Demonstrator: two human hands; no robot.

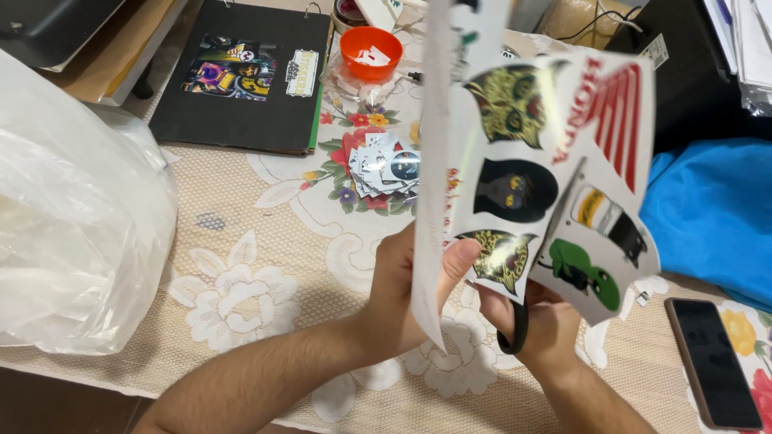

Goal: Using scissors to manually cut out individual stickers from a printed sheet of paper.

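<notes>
Scissors [515,325] sit in my right hand [537,321], fingers through the black handle, the blades running up behind the sticker sheet [547,161] and mostly hidden by it. My left hand [410,289] pinches that glossy sheet at its lower left edge, thumb on the front, holding it upright above the table [265,265]. The sheet carries printed cut-outs – a dark hooded face, patterned skull shapes, a green figure, a red wing. Beyond it, a loose pile of cut stickers [384,166] lies on the floral lace cloth. Farther back an orange bowl [371,52] holds a white scrap of paper, and it rests on a clear container whose contents I cannot make out. A black binder [241,72] lies to the left, a bulging white plastic bag [72,209] nearer – what fills it is hidden. A dark phone [712,362] lies at my right, beside blue cloth [716,209]
</notes>
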